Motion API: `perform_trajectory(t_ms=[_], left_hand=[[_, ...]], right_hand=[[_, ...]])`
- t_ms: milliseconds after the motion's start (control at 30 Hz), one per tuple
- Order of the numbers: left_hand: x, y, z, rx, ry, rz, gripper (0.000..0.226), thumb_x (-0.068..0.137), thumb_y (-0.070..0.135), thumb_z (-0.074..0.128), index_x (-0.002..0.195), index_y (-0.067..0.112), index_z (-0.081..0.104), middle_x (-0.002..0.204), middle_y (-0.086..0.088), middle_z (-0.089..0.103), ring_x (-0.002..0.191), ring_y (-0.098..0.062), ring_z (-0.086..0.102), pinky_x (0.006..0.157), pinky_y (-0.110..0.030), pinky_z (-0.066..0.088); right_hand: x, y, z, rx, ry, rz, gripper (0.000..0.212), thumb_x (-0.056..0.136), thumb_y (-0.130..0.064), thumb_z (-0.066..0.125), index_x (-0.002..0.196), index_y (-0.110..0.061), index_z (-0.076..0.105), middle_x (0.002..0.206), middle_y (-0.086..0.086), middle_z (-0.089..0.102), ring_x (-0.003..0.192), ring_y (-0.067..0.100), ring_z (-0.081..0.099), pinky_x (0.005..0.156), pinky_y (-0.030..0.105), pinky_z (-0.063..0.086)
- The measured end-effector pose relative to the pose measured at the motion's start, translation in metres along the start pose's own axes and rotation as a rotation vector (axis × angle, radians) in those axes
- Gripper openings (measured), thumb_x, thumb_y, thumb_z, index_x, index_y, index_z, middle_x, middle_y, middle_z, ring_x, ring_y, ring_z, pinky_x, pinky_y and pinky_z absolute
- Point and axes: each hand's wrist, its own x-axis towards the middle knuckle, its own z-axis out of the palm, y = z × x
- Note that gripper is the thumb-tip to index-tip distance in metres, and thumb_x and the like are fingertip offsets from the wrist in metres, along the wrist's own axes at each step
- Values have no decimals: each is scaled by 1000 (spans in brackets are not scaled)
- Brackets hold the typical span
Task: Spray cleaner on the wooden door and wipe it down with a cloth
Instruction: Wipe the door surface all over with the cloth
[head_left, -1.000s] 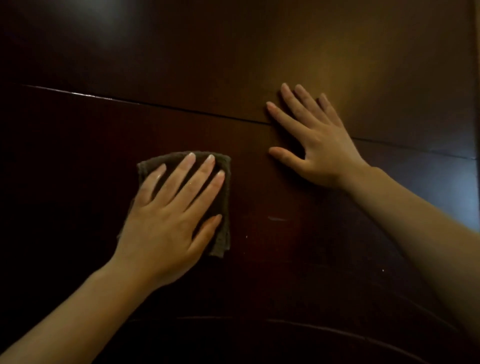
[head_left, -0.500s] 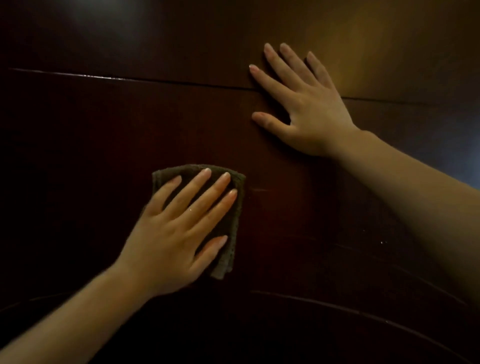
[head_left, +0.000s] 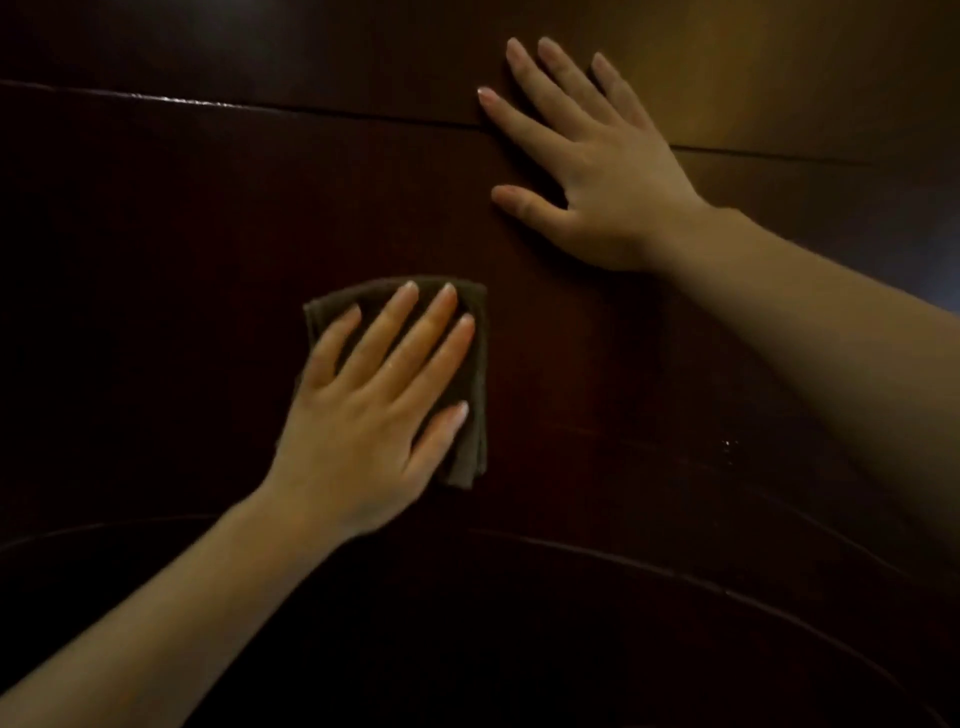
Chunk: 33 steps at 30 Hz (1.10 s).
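1. Change since a second ago: left hand (head_left: 363, 415) and cloth (head_left: 477, 374) now lie nearer, with more bare wood between them and the groove (head_left: 260, 106) than before. The right hand (head_left: 608, 182) keeps its place across that groove.
2. Head view, wooden door (head_left: 208, 218): dark, glossy, reddish-brown surface filling the whole view. It is dimly lit, with a warmer yellow-brown glow at far right.
3. Groove: thin line running left to right across the far part of the door and passing under the right hand.
4. Curved line (head_left: 623, 564): faint arc across the near part of the door, near side of both hands.
5. Cloth: small, dark brown, folded into a rough square (layered edges show at its near right corner). It lies flat on the door, left of centre, well apart from the groove.
6. Left hand: palm down on the cloth, fingers (head_left: 384, 332) straight and spread, thumb alongside. It presses the cloth against the wood and nothing is curled round it.
7. Right hand: flat on bare wood at far right of centre, fingers straight and slightly fanned, thumb pointing left. It holds nothing and is apart from the cloth.
8. Specks (head_left: 727, 444): a few tiny bright glints on the door at right, beside the right forearm. What they are cannot be told.
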Motion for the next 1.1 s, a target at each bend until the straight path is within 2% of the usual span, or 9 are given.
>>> perform_trajectory(t_ms=[133,333,467,600,767,900,1100], left_hand=[[21,12,-3,-37,7,-193,59,94,41,26,146,13,24,154,-6,21,142,-24,14,112,-44,10],[-10,57,9,-24,-16,32,56,95,41,28,144,15,24,152,-5,23,141,-23,18,113,-47,15],[-17,76,11,-66,-35,42,55,95,41,31,143,15,25,151,-4,22,141,-23,17,113,-45,12],[-1,72,9,-42,-15,131,56,94,41,32,143,15,30,151,-4,25,140,-24,22,111,-46,16],[13,88,8,-75,-3,25,56,94,39,29,143,12,28,151,-7,24,140,-26,20,112,-47,13],[-2,111,14,-76,-21,153,56,94,39,30,143,13,30,151,-6,25,140,-26,22,112,-46,14],[9,120,17,-41,-34,245,58,94,42,30,144,13,29,152,-7,25,141,-25,19,112,-45,15]], right_hand=[[-36,28,-2,10,-10,-2,69,91,-60,16,150,-25,9,158,6,3,145,21,-1,116,36,-3],[-80,42,7,40,35,101,66,93,-55,22,150,-22,15,157,9,8,144,22,3,115,39,-1],[-82,40,7,44,56,125,65,94,-52,25,149,-20,17,157,11,10,145,25,6,115,41,1],[-94,49,5,36,19,94,65,94,-54,25,149,-21,15,157,10,9,145,24,4,116,36,-1],[-134,66,10,114,53,206,63,95,-49,32,149,-18,20,157,11,12,145,23,6,116,35,0],[-146,60,16,120,112,268,60,96,-44,33,148,-15,23,156,12,16,144,25,9,117,37,3],[-147,62,17,93,95,233,61,96,-47,32,148,-16,21,156,13,15,145,27,8,116,37,2]])
